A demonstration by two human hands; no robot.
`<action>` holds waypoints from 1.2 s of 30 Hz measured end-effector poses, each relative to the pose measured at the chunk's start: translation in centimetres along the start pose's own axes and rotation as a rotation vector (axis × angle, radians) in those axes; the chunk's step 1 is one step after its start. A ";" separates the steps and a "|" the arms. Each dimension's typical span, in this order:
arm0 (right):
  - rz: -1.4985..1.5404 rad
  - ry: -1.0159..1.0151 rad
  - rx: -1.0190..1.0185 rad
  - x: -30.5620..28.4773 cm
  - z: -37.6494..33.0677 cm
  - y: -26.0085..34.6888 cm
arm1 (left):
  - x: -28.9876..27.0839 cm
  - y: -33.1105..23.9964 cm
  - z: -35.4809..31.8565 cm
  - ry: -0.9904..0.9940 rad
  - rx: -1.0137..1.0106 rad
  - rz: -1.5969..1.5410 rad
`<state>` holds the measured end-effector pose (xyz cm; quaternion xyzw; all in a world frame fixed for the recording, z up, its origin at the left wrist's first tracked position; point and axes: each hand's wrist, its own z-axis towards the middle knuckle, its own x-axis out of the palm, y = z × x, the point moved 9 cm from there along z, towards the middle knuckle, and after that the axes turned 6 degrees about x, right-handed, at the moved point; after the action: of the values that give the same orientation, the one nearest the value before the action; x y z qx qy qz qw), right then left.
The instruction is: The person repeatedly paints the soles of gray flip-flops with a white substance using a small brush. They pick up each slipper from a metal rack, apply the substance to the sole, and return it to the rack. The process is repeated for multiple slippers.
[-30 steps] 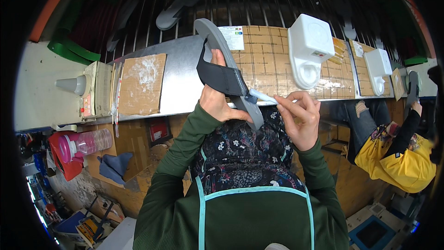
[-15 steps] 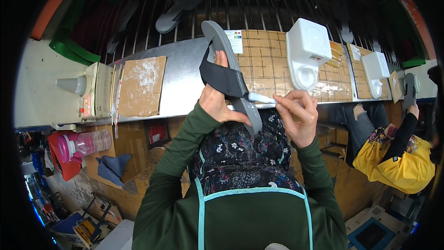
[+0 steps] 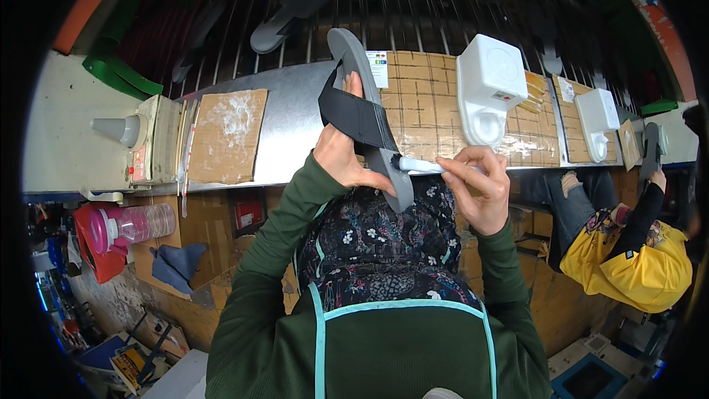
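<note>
A grey sandal (image 3: 351, 48) with a wide black strap (image 3: 358, 117) stands tilted in front of me, above the table's near edge. My left hand (image 3: 342, 155) is closed around it, with fingers passing under the strap and the thumb pressed along the sole's near end. Between the thumb and fingers of my right hand (image 3: 478, 183) is a small white-handled brush (image 3: 421, 166). Its dark tip touches the sole just below the strap's lower edge.
A white dispenser-like container (image 3: 493, 74) stands on taped cardboard (image 3: 421, 96). Leftward are a stained cardboard piece (image 3: 227, 137) and a grey cone nozzle (image 3: 122, 130). More sandals (image 3: 269, 35) lie on the dark rollers beyond. A yellow-clad co-worker (image 3: 628, 262) sits at right.
The brush has shifted slightly left, and its dark tip now shows against the sole. The sandal's near end has swung slightly left.
</note>
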<state>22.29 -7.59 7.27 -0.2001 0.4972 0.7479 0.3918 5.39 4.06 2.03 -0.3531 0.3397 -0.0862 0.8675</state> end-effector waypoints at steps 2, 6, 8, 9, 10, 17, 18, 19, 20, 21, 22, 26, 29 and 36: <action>-0.014 0.020 -0.008 -0.1 0.1 0.0 | -0.2 0.0 0.2 0.004 0.010 0.001; -0.012 0.052 -0.018 -0.4 0.4 0.0 | -0.5 -0.2 0.6 0.012 0.034 -0.009; 0.034 0.053 0.005 -0.5 0.6 -0.2 | -0.6 -0.4 0.9 0.020 0.038 -0.008; 0.069 0.048 0.029 -0.6 0.7 -0.4 | -0.6 -0.6 0.9 0.027 0.033 -0.005; 0.104 0.043 0.054 -0.6 0.7 -0.5 | -0.5 -0.7 0.9 0.033 0.027 -0.002; -0.016 -0.054 -0.041 -1.4 1.6 0.6 | 0.0 -1.0 1.3 0.025 0.067 -0.034; -0.026 -0.046 -0.049 -1.5 1.7 0.7 | 0.0 -0.9 1.3 0.031 0.075 0.000; -0.037 -0.038 -0.056 -1.5 1.7 0.8 | -0.1 -1.0 1.3 0.033 0.093 0.036; -0.044 -0.032 -0.067 -1.5 1.8 1.0 | 0.0 -0.9 1.2 0.043 0.100 0.054; -0.052 -0.026 -0.078 -1.5 1.8 1.1 | 0.0 -1.0 1.2 0.049 0.117 0.073; -0.060 -0.020 -0.090 -1.5 1.8 1.2 | -0.1 -1.1 1.2 0.047 0.139 0.088; -0.087 0.013 -0.109 -1.4 1.9 1.3 | -0.1 -0.7 1.2 0.061 0.107 0.050; -0.093 0.035 -0.117 -1.3 2.0 1.3 | -0.1 -0.8 1.3 0.080 0.122 0.063; -0.077 0.083 -0.107 -1.2 2.0 0.8 | -0.3 -0.8 1.6 0.068 0.127 0.044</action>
<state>22.55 -6.45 9.41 -0.2705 0.4642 0.7487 0.3883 6.26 4.51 3.57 -0.2868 0.3704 -0.1005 0.8778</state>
